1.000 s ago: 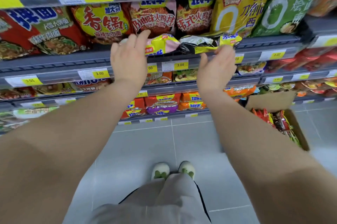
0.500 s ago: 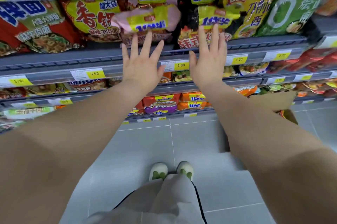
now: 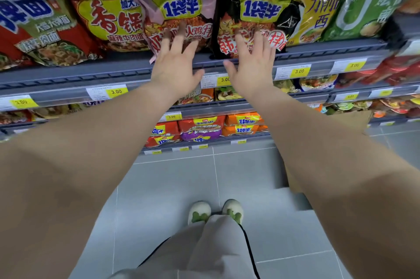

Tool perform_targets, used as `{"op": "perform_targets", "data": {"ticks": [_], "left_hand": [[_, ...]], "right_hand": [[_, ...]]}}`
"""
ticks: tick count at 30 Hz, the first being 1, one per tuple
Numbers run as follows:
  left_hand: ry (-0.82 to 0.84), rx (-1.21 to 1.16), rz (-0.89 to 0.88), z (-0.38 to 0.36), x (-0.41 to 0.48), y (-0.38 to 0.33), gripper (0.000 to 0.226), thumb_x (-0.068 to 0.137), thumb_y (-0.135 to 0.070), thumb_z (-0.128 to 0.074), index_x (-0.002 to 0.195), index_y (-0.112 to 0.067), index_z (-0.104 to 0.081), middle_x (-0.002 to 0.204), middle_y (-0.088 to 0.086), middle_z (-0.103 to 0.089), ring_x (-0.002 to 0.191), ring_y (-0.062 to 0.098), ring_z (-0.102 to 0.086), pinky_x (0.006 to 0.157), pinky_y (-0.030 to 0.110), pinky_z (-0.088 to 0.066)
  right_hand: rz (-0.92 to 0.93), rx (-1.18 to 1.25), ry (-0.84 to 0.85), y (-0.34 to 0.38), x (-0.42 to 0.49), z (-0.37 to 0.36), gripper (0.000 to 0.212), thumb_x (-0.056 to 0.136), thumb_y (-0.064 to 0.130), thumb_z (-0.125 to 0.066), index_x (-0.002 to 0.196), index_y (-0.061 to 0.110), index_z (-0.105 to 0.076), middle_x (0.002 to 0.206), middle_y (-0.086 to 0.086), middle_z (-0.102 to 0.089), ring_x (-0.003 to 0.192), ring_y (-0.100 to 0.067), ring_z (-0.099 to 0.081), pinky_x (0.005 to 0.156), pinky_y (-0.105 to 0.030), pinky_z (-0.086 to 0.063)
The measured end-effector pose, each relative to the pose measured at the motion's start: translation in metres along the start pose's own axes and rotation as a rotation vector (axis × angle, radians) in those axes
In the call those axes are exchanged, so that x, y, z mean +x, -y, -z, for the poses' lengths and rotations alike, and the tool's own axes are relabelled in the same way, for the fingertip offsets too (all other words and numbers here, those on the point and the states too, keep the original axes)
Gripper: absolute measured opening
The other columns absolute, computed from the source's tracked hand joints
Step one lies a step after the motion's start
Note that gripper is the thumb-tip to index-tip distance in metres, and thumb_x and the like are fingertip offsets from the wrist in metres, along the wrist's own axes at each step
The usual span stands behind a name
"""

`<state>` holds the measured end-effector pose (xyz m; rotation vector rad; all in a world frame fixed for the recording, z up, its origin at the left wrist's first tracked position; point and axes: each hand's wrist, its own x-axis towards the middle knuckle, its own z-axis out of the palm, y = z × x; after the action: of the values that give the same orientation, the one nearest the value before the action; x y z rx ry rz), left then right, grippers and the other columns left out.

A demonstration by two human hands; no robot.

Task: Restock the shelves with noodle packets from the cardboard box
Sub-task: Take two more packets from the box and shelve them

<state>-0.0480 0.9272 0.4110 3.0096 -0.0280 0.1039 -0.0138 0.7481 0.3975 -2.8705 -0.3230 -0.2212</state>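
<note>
shelf [image 3: 109, 73]: left noodle packet [image 3: 181, 9] and right noodle packet [image 3: 259, 9] upright, side by side | left hand [image 3: 176, 62] against left noodle packet | right hand [image 3: 252, 62] against right noodle packet | cardboard box [image 3: 356, 119]: floor, right, behind right forearm

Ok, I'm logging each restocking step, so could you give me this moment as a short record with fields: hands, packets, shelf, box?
left hand: fingers straight, flat against the pink packet
right hand: fingers straight, flat against the black packet
packets: both upright, side by side on the shelf, fronts facing out
held items: none in either hand
cardboard box: only a brown flap shows, low down beyond the right arm
</note>
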Motion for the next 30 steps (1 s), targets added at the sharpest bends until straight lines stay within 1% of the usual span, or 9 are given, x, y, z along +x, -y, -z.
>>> {"op": "perform_targets", "data": {"ticks": [3, 6, 8, 11, 15, 21, 24, 27, 30], "left_hand": [[-0.033, -0.055, -0.034, 0.004, -0.022, -0.007, 0.063, 0.087, -0.031, -0.059, 0.143, -0.013, -0.036, 0.154, 0.017, -0.020, 0.137, 0.037, -0.020, 0.113, 0.044, -0.020], [-0.025, -0.131, -0.064, 0.012, -0.043, -0.018, 0.057, 0.086, -0.027, -0.060, 0.138, -0.011, -0.043, 0.148, 0.016, -0.032, 0.134, 0.035, -0.029, 0.111, 0.040, -0.022], [-0.030, -0.172, -0.106, 0.021, -0.057, -0.029, 0.052, 0.085, -0.026, -0.059, 0.134, -0.012, -0.047, 0.141, 0.014, -0.041, 0.129, 0.033, -0.036, 0.109, 0.038, -0.026], [0.007, -0.257, -0.164, 0.034, -0.079, -0.055, 0.047, 0.087, -0.023, -0.059, 0.132, -0.012, -0.049, 0.134, 0.011, -0.047, 0.124, 0.031, -0.041, 0.105, 0.038, -0.031], [0.041, -0.248, -0.227, 0.040, -0.100, -0.100, 0.045, 0.087, -0.024, -0.059, 0.129, -0.012, -0.050, 0.128, 0.012, -0.051, 0.119, 0.032, -0.046, 0.100, 0.040, -0.037], [0.088, -0.295, -0.365, 0.040, -0.147, -0.236, 0.045, 0.085, -0.021, -0.060, 0.128, -0.010, -0.053, 0.128, 0.013, -0.053, 0.121, 0.031, -0.047, 0.100, 0.036, -0.035], [0.101, -0.350, -0.399, 0.034, -0.181, -0.320, 0.042, 0.085, -0.023, -0.060, 0.126, -0.014, -0.054, 0.127, 0.011, -0.054, 0.120, 0.030, -0.047, 0.099, 0.035, -0.035], [0.124, -0.473, -0.413, 0.027, -0.211, -0.398, 0.038, 0.086, -0.023, -0.060, 0.124, -0.016, -0.056, 0.123, 0.005, -0.056, 0.115, 0.022, -0.051, 0.092, 0.028, -0.037], [0.153, -0.548, -0.446, 0.019, -0.235, -0.468, 0.035, 0.086, -0.025, -0.061, 0.119, -0.016, -0.059, 0.116, 0.002, -0.059, 0.107, 0.018, -0.055, 0.087, 0.024, -0.039]], "right_hand": [[0.018, 0.052, 0.002, 0.003, -0.026, 0.008, 0.061, 0.091, 0.034, -0.053, 0.144, 0.013, -0.034, 0.151, -0.022, -0.025, 0.137, -0.040, -0.023, 0.114, -0.051, -0.014], [0.012, 0.106, 0.020, 0.005, -0.052, 0.026, 0.055, 0.090, 0.025, -0.054, 0.140, 0.006, -0.039, 0.148, -0.020, -0.031, 0.134, -0.037, -0.029, 0.113, -0.047, -0.022], [-0.002, 0.140, 0.030, 0.001, -0.070, 0.042, 0.052, 0.091, 0.022, -0.053, 0.138, 0.005, -0.041, 0.146, -0.017, -0.035, 0.134, -0.033, -0.031, 0.113, -0.042, -0.024], [-0.010, 0.177, 0.034, -0.013, -0.103, 0.067, 0.047, 0.092, 0.020, -0.051, 0.135, 0.002, -0.045, 0.142, -0.017, -0.041, 0.132, -0.032, -0.034, 0.111, -0.039, -0.026], [-0.065, 0.217, 0.019, -0.045, -0.150, 0.105, 0.042, 0.091, 0.017, -0.052, 0.130, 0.003, -0.050, 0.131, -0.014, -0.051, 0.123, -0.030, -0.041, 0.104, -0.036, -0.032], [-0.224, 0.197, -0.017, -0.142, -0.253, 0.161, 0.036, 0.088, 0.015, -0.053, 0.122, 0.003, -0.055, 0.119, -0.014, -0.056, 0.115, -0.032, -0.047, 0.097, -0.039, -0.038], [-0.330, 0.173, -0.024, -0.205, -0.321, 0.191, 0.029, 0.088, 0.019, -0.052, 0.113, 0.005, -0.058, 0.110, -0.013, -0.058, 0.106, -0.030, -0.049, 0.088, -0.041, -0.042], [-0.427, 0.157, -0.042, -0.266, -0.384, 0.217, 0.032, 0.087, 0.023, -0.054, 0.117, 0.011, -0.060, 0.111, -0.010, -0.060, 0.108, -0.028, -0.051, 0.089, -0.038, -0.043], [-0.510, 0.153, -0.055, -0.318, -0.435, 0.241, 0.033, 0.087, 0.022, -0.055, 0.118, 0.014, -0.060, 0.113, -0.007, -0.060, 0.111, -0.026, -0.051, 0.088, -0.033, -0.041]]}}
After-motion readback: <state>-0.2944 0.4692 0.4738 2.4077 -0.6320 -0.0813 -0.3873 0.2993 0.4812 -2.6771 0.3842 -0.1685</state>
